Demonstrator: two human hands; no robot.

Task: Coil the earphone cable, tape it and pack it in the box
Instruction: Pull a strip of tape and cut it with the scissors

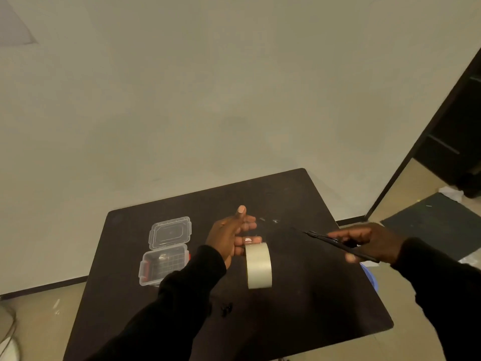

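My left hand (230, 238) is raised over the dark table (312, 295), thumb up and fingers spread. A roll of clear tape (259, 265) hangs from its lower fingers, upright above the table top. To the right, my right hand (364, 243) grips black scissors (328, 241), blades pointing left toward the tape. A small clear box (162, 267) with red latches stands open at the left of the table, with its lid (170, 231) folded back behind it. A small black tangle (226, 308), possibly the earphone cable, lies near the front; it is hard to make out on the dark surface.
A pale wall rises behind the table. At the right there is a dark doorway (447, 142) and a grey floor mat (426, 217). Part of a blue object (368, 274) shows below my right wrist, past the table's right edge.
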